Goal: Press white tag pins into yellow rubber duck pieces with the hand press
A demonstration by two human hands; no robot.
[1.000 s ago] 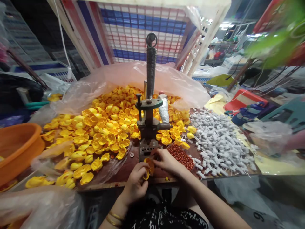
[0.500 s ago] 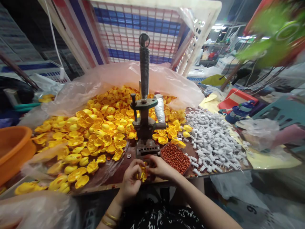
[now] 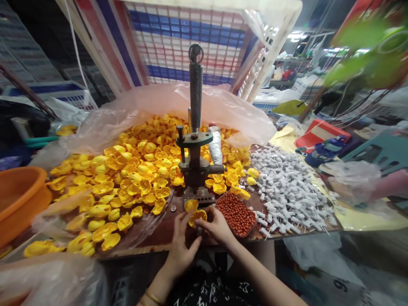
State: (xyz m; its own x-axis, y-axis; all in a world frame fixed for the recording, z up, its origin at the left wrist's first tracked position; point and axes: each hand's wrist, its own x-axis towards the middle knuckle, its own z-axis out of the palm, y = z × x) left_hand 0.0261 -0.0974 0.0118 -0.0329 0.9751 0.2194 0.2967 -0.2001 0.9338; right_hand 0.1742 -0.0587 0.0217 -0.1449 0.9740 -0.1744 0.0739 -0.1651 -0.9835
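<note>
Just in front of the hand press (image 3: 195, 170), a yellow plastic shell (image 3: 198, 216) with two hollow, cup-like parts is turned hollow side up. My right hand (image 3: 218, 225) pinches its right part between thumb and fingers. On the shell's left is my left hand (image 3: 183, 244), its thumb spread away and its fingertips close against the shell; whether they touch it I cannot tell. A small greyish piece (image 3: 199, 231) shows under the shell by my right thumb, too small to name.
Many yellow shells (image 3: 140, 170) are heaped left of and behind the press. A tray of small reddish-brown beads (image 3: 236, 214) sits to the right, beside a pile of small white-grey parts with pins (image 3: 287, 191). An orange tub (image 3: 24, 204) stands at the far left.
The yellow shell, earlier mostly enclosed between both hands, now shows its hollow parts nearer the press. My left hand has loosened from a curled grip, with its thumb spread.
</note>
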